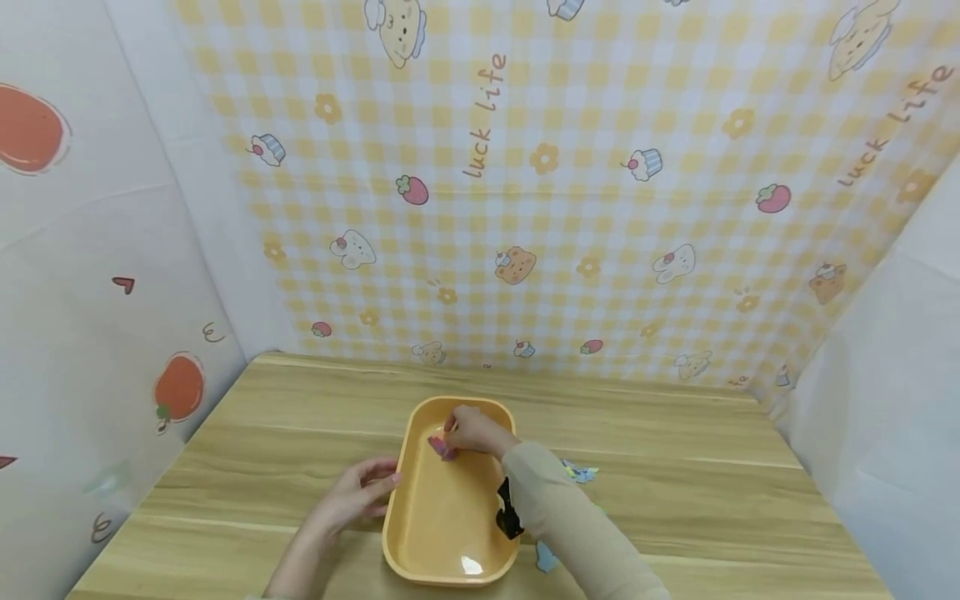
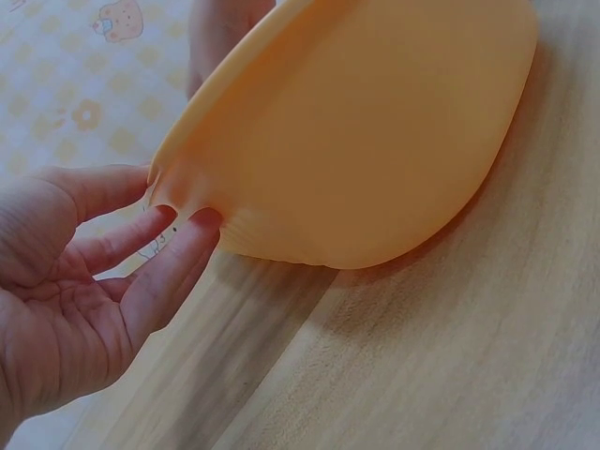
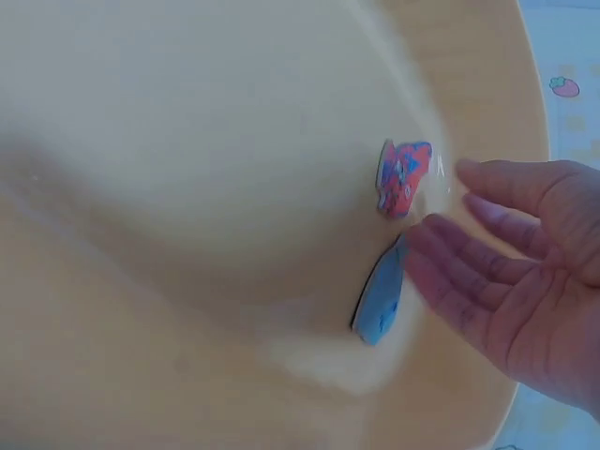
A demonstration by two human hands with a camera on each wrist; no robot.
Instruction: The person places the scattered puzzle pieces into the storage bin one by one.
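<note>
An orange oblong tray (image 1: 450,508) with raised walls stands on the wooden table. Fingertips of my left hand (image 1: 356,497) touch the tray's outer left side, the fingers fairly straight in the left wrist view. My right hand (image 1: 476,431) reaches into the far end of the tray, its fingers loosely bent with nothing between them. Beside those fingertips lie two small thin cutouts: a red one with blue patterning (image 3: 404,178) and a light blue one (image 3: 380,298). The light blue cutout's upper end is right at the fingertips.
Right of the tray, partly behind the right sleeve (image 1: 566,512), lie a blue-and-yellow patterned cutout (image 1: 580,472) and a light blue cutout (image 1: 546,557). A black strap (image 1: 508,512) is at the right wrist. Patterned cloth (image 1: 525,208) hangs behind the table.
</note>
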